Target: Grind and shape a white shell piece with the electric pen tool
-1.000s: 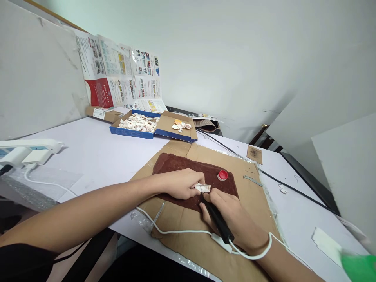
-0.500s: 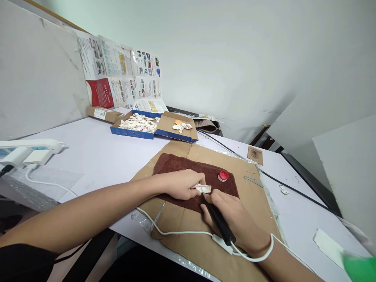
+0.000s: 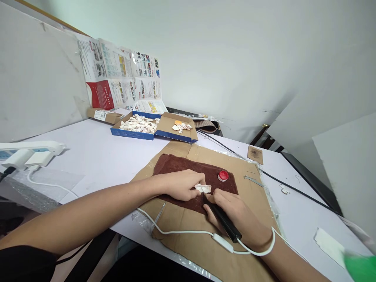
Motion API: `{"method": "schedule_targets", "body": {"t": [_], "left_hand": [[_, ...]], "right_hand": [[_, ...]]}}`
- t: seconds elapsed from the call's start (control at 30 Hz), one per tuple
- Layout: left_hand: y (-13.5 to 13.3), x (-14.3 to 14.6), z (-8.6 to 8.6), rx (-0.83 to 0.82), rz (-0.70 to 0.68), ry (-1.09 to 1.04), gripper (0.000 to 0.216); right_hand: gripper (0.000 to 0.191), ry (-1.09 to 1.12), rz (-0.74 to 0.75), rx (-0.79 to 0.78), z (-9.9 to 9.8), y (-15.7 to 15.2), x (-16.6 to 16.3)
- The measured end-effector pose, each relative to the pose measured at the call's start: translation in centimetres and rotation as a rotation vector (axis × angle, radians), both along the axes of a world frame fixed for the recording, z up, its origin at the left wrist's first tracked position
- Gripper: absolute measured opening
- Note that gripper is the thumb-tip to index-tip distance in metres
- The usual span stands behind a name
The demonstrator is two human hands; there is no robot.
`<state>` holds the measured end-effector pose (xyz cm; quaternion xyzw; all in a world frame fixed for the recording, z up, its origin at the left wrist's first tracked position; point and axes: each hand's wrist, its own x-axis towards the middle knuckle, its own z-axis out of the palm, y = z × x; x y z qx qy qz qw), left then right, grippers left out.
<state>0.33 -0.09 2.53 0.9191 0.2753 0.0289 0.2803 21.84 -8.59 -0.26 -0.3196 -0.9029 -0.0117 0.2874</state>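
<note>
My left hand (image 3: 184,185) pinches a small white shell piece (image 3: 205,188) between thumb and fingers, low over the brown cloth (image 3: 173,163). My right hand (image 3: 230,207) is closed around the black handle of a corded pen-like tool (image 3: 225,222). Its thin tip points up and left at the shell piece; whether it touches cannot be made out. From the handle's rear end a white cable (image 3: 176,232) loops past the right wrist, with an inline switch (image 3: 222,243) on it. A small red round container (image 3: 223,176) sits on the cloth, just beyond the right hand.
Brown paper (image 3: 188,223) lies beneath the cloth. Behind stands a blue cardboard box (image 3: 133,133) of white shell pieces, a few more on its open lid (image 3: 167,123). Tweezers (image 3: 254,181) and a brown square (image 3: 255,155) are at right, a power strip (image 3: 53,147) at left.
My right hand and the tool have shifted slightly right and down, drawing the tool's tip back a little from the shell piece. The left hand keeps its place.
</note>
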Motion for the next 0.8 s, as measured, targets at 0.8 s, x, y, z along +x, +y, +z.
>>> {"method": "schedule_targets", "body": {"t": [0.8], "left_hand": [[0.0, -0.1, -0.2, -0.012, 0.004, -0.011, 0.022]], "right_hand": [[0.017, 0.097, 0.034, -0.164, 1.4, 1.3, 1.6]]}}
